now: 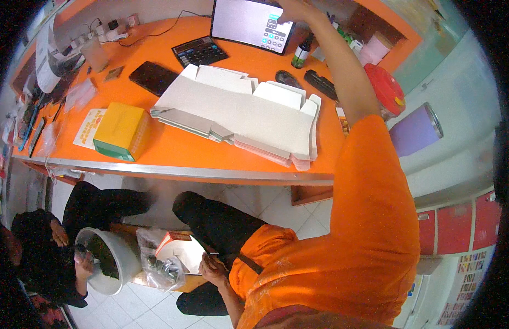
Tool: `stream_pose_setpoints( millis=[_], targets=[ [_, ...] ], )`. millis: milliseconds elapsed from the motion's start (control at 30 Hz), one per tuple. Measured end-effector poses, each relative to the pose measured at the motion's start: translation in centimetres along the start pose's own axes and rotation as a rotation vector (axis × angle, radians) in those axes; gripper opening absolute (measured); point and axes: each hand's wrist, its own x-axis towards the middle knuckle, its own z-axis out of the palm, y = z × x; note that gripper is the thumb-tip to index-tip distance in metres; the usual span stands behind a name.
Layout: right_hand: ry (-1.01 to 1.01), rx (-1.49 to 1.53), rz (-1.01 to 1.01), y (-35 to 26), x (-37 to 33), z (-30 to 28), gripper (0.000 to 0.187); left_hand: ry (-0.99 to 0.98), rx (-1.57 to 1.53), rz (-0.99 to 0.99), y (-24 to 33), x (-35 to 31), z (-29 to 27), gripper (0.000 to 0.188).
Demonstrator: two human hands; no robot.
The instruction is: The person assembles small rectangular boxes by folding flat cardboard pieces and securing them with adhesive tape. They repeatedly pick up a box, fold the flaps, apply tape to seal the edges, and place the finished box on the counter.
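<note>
My right arm reaches across the desk to an upright tablet (238,24) with a calculator layout on its screen. My right hand (298,10), partly cut off by the upper edge, has a finger stretched out at the screen and holds nothing visible. Low at my lap, my left hand (213,268) is closed round a small dark thing with a pale tip, too small to name. Beside that hand stands an open carton (187,253), white inside. A stack of flat, unfolded white cardboard boxes (232,109) lies on the desk below the tablet.
On the orange desk (210,156) are a calculator (199,51), a dark phone (153,78), a yellow-green box (121,131), a small bottle (301,55) and a red-lidded jar (384,90). At left, another person (43,257) sits by a white bucket (109,282) with dark green contents.
</note>
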Motion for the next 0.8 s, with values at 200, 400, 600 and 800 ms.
stream_pose_setpoints(
  millis=[200,400,600,800],
  targets=[
    [0.238,-0.252,-0.164,-0.4,-0.9,1.1,0.076,0.023,0.019,0.012,0.0,-0.1,0.3,0.026],
    [0.146,-0.208,-0.128,2.4,1.5,3.3,0.074,0.0,0.063,0.022,-0.6,-0.2,0.6,0.024],
    [0.115,-0.172,-0.1,3.2,2.8,3.0,0.05,0.107,0.031,0.12,-1.1,-0.3,1.0,0.027],
    [0.129,-0.115,-0.018,-1.3,1.0,1.0,0.044,0.103,0.013,0.162,-1.0,0.0,0.6,0.033]
  ],
)
